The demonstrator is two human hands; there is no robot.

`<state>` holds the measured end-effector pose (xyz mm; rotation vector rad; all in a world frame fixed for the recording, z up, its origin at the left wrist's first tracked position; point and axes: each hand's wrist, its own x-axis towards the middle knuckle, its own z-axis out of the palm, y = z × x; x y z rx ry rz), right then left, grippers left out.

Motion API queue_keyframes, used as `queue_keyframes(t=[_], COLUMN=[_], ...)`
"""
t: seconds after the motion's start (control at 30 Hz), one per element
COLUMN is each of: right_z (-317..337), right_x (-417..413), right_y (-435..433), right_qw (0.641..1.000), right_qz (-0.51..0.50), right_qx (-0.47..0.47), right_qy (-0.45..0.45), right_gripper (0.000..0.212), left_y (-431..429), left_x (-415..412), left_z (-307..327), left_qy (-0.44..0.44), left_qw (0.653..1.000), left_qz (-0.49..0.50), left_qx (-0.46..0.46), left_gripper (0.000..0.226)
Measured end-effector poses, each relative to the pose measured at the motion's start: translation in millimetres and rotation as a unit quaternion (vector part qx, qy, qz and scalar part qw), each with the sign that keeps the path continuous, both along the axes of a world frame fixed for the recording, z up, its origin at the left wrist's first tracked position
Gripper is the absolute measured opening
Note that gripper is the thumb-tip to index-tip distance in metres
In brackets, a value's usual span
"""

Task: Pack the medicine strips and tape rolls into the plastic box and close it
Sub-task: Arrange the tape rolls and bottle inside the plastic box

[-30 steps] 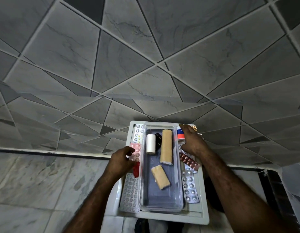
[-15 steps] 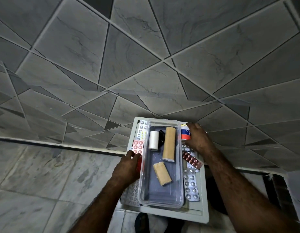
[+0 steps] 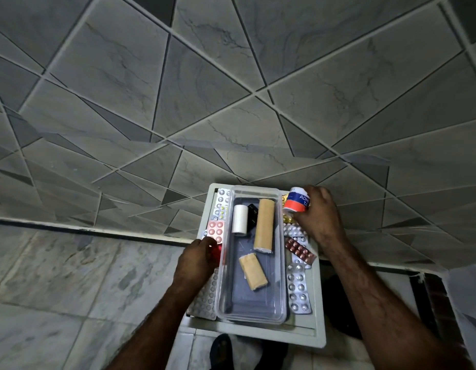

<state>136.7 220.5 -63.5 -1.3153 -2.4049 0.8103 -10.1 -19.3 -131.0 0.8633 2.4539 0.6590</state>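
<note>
A clear plastic box [image 3: 280,276] stands open on a grey tray [image 3: 319,311]. Inside it lie a white tape roll [image 3: 240,218], a long tan bandage roll [image 3: 264,225], a short tan roll [image 3: 252,271] and a small black item [image 3: 252,213]. My right hand [image 3: 321,216] grips a red, white and blue adhesive tape roll [image 3: 297,202] just right of the box's far corner. My left hand [image 3: 195,260] rests at the box's left side, fingers closed on a red strip [image 3: 216,252]. Medicine strips lie on both sides: pink [image 3: 216,228], silver [image 3: 298,288], dark red [image 3: 300,250].
A large white blister sheet [image 3: 204,300] sits under my left forearm on the tray. The tray sits against a grey tiled wall [image 3: 231,89]. A dark sandal [image 3: 222,352] shows below the tray's near edge, over the marble floor [image 3: 58,289].
My right hand has lifted the adhesive tape roll slightly and turned it so its label shows. My left hand slid a little nearer along the box's left side.
</note>
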Motion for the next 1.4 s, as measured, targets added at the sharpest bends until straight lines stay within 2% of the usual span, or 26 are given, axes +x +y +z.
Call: queue_keyframes(t=[0.1, 0.23, 0.3, 0.37, 0.5, 0.67, 0.77, 0.9, 0.97, 1.07, 1.17, 1.4], right_z=[10.7, 13.0, 9.6, 5.2, -3.8, -13.5, -19.3, -24.6, -27.3, -28.2, -29.4, -33.6], right_x=[-2.5, -5.8, -7.0, -8.5, -10.2, -15.0, -20.9, -30.7, -33.9, -35.4, -35.5, -37.7], right_y=[-12.9, -39.2, -52.2, -64.3, -82.6, -93.2, -94.5, -97.6, -98.2, -97.4, -97.4, -99.7], right_qw=[0.999, 0.995, 0.992, 0.987, 0.979, 0.97, 0.966, 0.965, 0.967, 0.969, 0.971, 0.977], right_qz=[0.021, 0.089, 0.123, 0.152, 0.194, 0.214, 0.224, 0.227, 0.225, 0.22, 0.218, 0.2], right_qx=[0.009, -0.019, -0.036, -0.043, -0.044, -0.083, -0.092, -0.098, -0.087, -0.078, -0.065, -0.037], right_qy=[0.026, 0.028, 0.008, -0.015, -0.052, -0.079, -0.09, -0.084, -0.083, -0.083, -0.077, -0.066], right_gripper=[0.069, 0.072, 0.075, 0.076, 0.075, 0.079, 0.08, 0.081, 0.081, 0.08, 0.08, 0.078], left_y=[0.6, -3.0, -4.9, -6.4, -4.8, -2.5, -2.7, -2.0, 0.6, 4.1, 6.5, 6.9], left_x=[0.2, -6.5, -12.5, -18.7, -24.8, -11.8, 3.1, 18.0, 24.6, 32.5, 39.0, 45.6], left_z=[2.1, 9.7, 16.5, 25.5, 56.3, 81.4, 81.4, 75.4, 73.7, 69.6, 69.1, 63.8], left_qy=[-0.081, -0.234, -0.265, -0.261, -0.296, -0.343, -0.318, -0.266, -0.202, -0.073, -0.002, 0.058], left_qw=[0.99, 0.929, 0.904, 0.895, 0.886, 0.924, 0.946, 0.963, 0.977, 0.991, 0.992, 0.993], left_qz=[0.092, 0.226, 0.265, 0.284, 0.256, 0.112, 0.054, 0.039, 0.01, -0.046, -0.05, -0.043], left_qx=[0.068, 0.174, 0.204, 0.223, 0.249, 0.125, 0.041, -0.026, -0.059, -0.107, -0.113, -0.094], left_gripper=[0.013, 0.009, 0.008, 0.008, 0.009, 0.01, 0.01, 0.007, 0.006, 0.025, 0.028, 0.031])
